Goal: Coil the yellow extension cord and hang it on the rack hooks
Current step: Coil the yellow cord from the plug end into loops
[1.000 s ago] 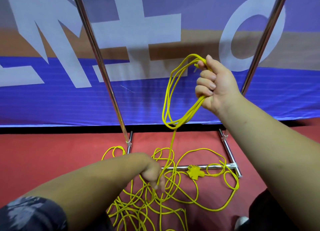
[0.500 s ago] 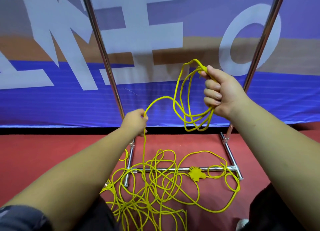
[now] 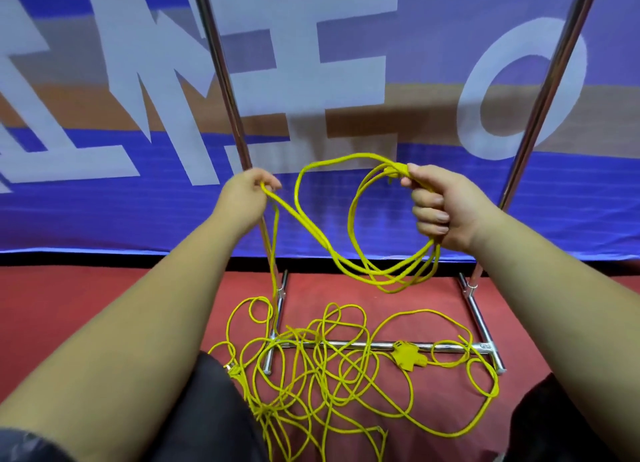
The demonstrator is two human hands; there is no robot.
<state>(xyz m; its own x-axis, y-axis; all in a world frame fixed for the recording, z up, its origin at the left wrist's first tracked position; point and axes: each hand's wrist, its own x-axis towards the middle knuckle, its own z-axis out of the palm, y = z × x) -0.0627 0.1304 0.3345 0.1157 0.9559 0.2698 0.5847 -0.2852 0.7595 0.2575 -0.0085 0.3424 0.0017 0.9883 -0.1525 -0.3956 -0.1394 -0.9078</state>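
Coiling under way — right hand (image 3: 446, 209) grips the loops, left hand (image 3: 247, 193) pinches cord (image 3: 346, 364); next, another loop across.

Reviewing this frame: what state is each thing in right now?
yellow extension cord: a few loops coiled in hand, most tangled on the floor.
right hand: grips the coiled loops.
left hand: raised, pinches one strand.
rack: upright, nothing hung on the visible part; hooks out of view.
socket end: lying on the floor at the rack's base bar.
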